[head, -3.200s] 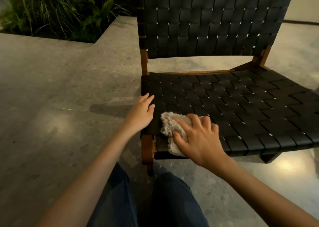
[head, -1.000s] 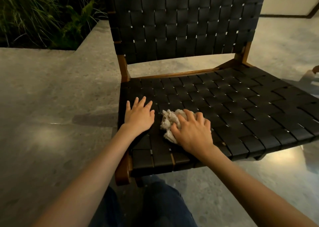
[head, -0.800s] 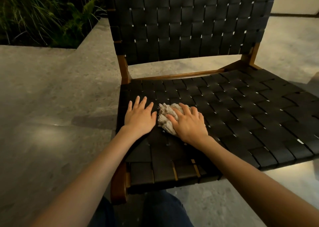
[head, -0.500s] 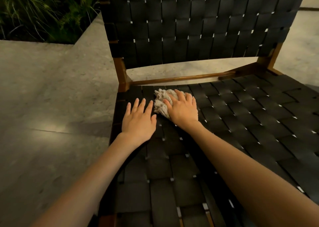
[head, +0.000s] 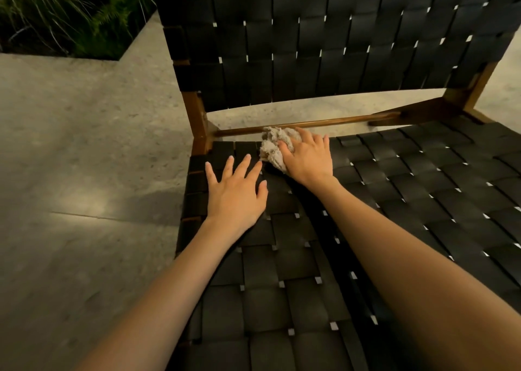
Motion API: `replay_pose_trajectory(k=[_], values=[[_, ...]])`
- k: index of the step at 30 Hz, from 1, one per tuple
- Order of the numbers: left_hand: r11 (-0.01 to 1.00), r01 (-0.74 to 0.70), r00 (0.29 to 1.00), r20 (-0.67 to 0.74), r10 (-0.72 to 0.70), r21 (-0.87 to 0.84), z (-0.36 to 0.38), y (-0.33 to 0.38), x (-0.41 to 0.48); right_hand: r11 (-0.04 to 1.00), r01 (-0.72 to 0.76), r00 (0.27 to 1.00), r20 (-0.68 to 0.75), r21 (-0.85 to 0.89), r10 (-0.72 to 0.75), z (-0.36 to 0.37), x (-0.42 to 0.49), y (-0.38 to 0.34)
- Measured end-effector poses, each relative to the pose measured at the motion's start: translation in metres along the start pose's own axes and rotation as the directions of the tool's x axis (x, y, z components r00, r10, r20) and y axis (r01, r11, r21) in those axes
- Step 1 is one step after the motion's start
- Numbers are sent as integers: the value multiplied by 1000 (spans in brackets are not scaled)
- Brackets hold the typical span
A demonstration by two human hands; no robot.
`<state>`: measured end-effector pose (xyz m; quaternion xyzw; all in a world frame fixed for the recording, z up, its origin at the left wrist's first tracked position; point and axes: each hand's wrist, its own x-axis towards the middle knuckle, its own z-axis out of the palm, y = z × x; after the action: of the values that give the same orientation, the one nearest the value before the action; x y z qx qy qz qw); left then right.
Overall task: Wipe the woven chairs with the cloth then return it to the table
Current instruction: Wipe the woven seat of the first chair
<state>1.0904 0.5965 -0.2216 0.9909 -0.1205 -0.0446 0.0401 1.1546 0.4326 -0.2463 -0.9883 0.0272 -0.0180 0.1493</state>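
A: Entry one, the cloth [head: 271, 148], location?
B: Pale, bunched; rear left corner of the woven seat [head: 408, 201], touching the wooden back rail [head: 352, 119]. The right hand [head: 308, 159] lies over it, fingers [head: 309, 139] curled round the wad and pressing down, probably so the bunch works into the gaps of the weave
A: Entry two, the left hand [head: 236, 196]?
B: Flat on the seat just beside the cloth, fingers [head: 244, 165] spread, holding nothing. Judged a brace: it takes the lean while the other arm reaches deep
A: Parts outstanding?
B: The backrest [head: 324, 46], upright behind the rail, no cloth on it; the seat's right side lies well apart from the cloth
A: The bench for the return?
B: Not in view; only the stone floor [head: 84, 151] and plants [head: 70, 12] upper left, so that step looks far off
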Motion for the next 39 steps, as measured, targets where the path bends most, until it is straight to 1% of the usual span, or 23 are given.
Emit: replay_pose_trajectory(k=[3,6,9,13,15,20,25,28,31,35,39], values=[[1000,-3,1000,3,4,-9,-3,2,-2,999,37,999,13,31,-38,-6,-23,4],[1000,-4,1000,17,4,-17,-8,3,-13,997,62,996,67,40,-65,-15,-56,7],[1000,-4,999,45,5,-22,-12,9,-32,997,56,991,123,45,-61,-32,-93,10],[999,-11,993,121,15,-34,-20,23,-60,997,71,981,178,23,-74,-60,-150,8],[999,-18,987,160,24,-41,-23,31,-72,997,78,985,155,22,-81,-72,-180,6],[999,-5,979,202,13,-42,-27,46,-98,999,34,998,57,-10,-34,-98,-253,8],[999,2,978,209,8,-47,-31,58,-113,996,-35,999,26,-87,37,-117,-294,16],[999,-8,980,201,18,-51,-33,60,-115,983,-112,993,29,-143,117,-118,-301,26],[998,-19,981,190,29,-53,-31,59,-113,965,-183,978,66,-188,198,-114,-287,34],[997,-49,984,168,59,-65,-22,60,-100,969,-135,978,127,-205,163,-100,-245,43],[997,-57,987,144,64,-52,-11,58,-77,977,-134,979,129,-168,156,-74,-191,50]])
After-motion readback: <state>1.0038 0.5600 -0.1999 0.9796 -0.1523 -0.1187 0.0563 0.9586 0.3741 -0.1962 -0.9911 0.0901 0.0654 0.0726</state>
